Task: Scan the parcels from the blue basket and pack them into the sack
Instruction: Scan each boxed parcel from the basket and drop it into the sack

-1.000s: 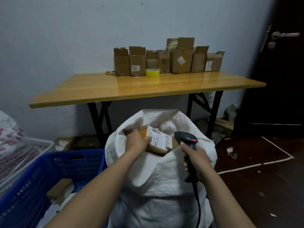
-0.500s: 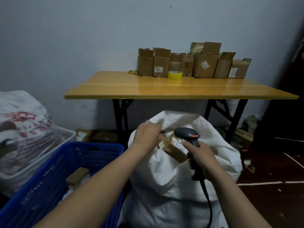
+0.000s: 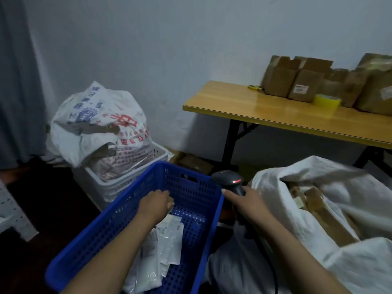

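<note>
The right hand (image 3: pixel 248 203) is wrapped around the grip of a black handheld barcode scanner (image 3: pixel 230 183), index finger stretched forward along its neck. A small red light glows on top of the scanner's head, and its dark cable (image 3: pixel 273 270) trails down beside the forearm. The scanner sits between the two containers, just above the near right corner of the blue perforated plastic basket (image 3: pixel 118 217). The left hand (image 3: pixel 156 203) reaches down into that basket with its fingers bent over the contents; whether it has hold of anything cannot be told, since the fingertips are blurred. Just below it, flat white plastic mailer parcels (image 3: pixel 169 240) lie in a loose pile on the basket floor. Right of the scanner stands the large white woven sack (image 3: pixel 331 211), its mouth open, with brown cardboard parcels (image 3: pixel 318 205) showing inside. Behind the basket is a white slatted plastic crate (image 3: pixel 127 184) that carries a bulging white sack printed in red and blue (image 3: pixel 101 124). Farther back, against the pale wall, a yellow wooden folding table (image 3: pixel 265 111) bears a row of open brown cardboard boxes (image 3: pixel 297 83), a roll of yellow tape (image 3: pixel 326 101) in front of them, and yellow-handled scissors (image 3: pixel 255 88) at the row's left end.
</note>
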